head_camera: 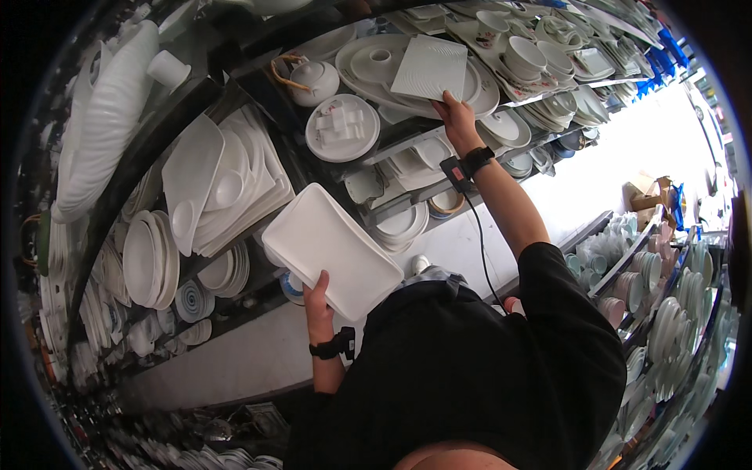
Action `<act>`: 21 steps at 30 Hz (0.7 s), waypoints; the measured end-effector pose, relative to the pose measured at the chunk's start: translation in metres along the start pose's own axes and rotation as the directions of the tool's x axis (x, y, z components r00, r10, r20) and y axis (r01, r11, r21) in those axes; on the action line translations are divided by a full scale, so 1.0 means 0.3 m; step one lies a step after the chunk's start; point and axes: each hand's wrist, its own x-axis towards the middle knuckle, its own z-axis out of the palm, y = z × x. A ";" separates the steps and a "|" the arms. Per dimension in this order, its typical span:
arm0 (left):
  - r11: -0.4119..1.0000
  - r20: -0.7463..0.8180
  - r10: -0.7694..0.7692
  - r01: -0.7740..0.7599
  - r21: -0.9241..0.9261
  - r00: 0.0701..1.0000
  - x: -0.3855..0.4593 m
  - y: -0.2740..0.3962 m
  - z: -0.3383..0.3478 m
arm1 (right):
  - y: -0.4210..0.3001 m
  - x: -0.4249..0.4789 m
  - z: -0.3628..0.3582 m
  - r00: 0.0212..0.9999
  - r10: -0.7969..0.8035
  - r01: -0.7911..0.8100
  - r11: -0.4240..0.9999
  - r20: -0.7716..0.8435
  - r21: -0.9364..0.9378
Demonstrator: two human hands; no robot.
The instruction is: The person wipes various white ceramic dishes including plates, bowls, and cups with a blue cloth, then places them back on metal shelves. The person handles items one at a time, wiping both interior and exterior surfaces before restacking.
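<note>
My left hand (319,302) grips the edge of white rectangular plates (335,252), more than one stacked together, with the thumb on top. My right hand (457,117) holds the near edge of a white square plate (432,67) with a ridged wave pattern. That plate is over large oval platters (361,56) on the shelf; whether it touches them I cannot tell. Left of the platters stands a white teapot (314,81) with a cane-like handle. Below the teapot is a round plate (342,150) bearing small white pieces.
Shelves at the left hold leaning white plates (194,170) and round dishes (141,258). Cups and bowls (524,57) stand at upper right. Lower shelves carry stacked plates (402,226). Across a pale floor (482,252), racks of dishes (646,270) and a cardboard box (646,191) stand at the right.
</note>
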 end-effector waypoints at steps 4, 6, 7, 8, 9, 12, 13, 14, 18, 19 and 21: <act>0.999 0.037 -0.033 0.033 -0.018 0.999 0.014 -0.014 -0.008 | -0.022 -0.027 0.029 0.998 -0.061 0.061 0.980 0.003 -0.191; 0.999 0.045 -0.033 0.034 -0.022 0.998 0.021 -0.020 -0.011 | -0.042 -0.042 0.053 0.989 -0.132 0.088 0.888 -0.067 -0.452; 0.999 0.048 -0.033 0.035 -0.024 0.998 0.025 -0.023 -0.012 | -0.049 -0.047 0.062 0.980 -0.173 0.090 0.816 -0.093 -0.571; 0.999 0.052 -0.036 0.037 -0.027 0.998 0.028 -0.026 -0.015 | -0.051 -0.043 0.059 0.986 -0.153 0.085 0.797 -0.064 -0.598; 0.999 0.058 -0.039 0.040 -0.027 0.998 0.031 -0.025 -0.020 | -0.055 -0.039 0.048 0.990 -0.134 0.082 0.778 -0.037 -0.623; 0.999 0.091 -0.046 0.048 -0.017 0.995 0.040 -0.022 -0.039 | -0.043 -0.039 0.029 0.988 -0.148 0.089 0.734 -0.032 -0.673; 0.999 0.104 -0.048 0.050 -0.010 0.993 0.043 -0.021 -0.043 | -0.039 -0.041 0.026 0.985 -0.165 0.092 0.722 -0.042 -0.685; 0.998 0.102 -0.055 0.056 -0.005 0.993 0.045 -0.021 -0.045 | -0.041 -0.041 0.020 0.985 -0.167 0.082 0.652 -0.038 -0.754; 0.998 0.079 -0.056 0.054 0.025 0.995 0.040 0.002 -0.026 | -0.056 -0.047 0.008 0.986 -0.164 0.057 0.440 -0.017 -0.896; 0.998 0.070 -0.050 0.048 0.033 0.996 0.037 0.011 -0.014 | -0.060 -0.049 0.006 0.987 -0.162 0.057 0.410 -0.011 -0.910; 0.997 0.070 -0.071 0.070 0.026 0.995 0.034 0.029 0.009 | -0.091 -0.058 0.016 0.993 -0.122 0.046 0.351 0.004 -0.935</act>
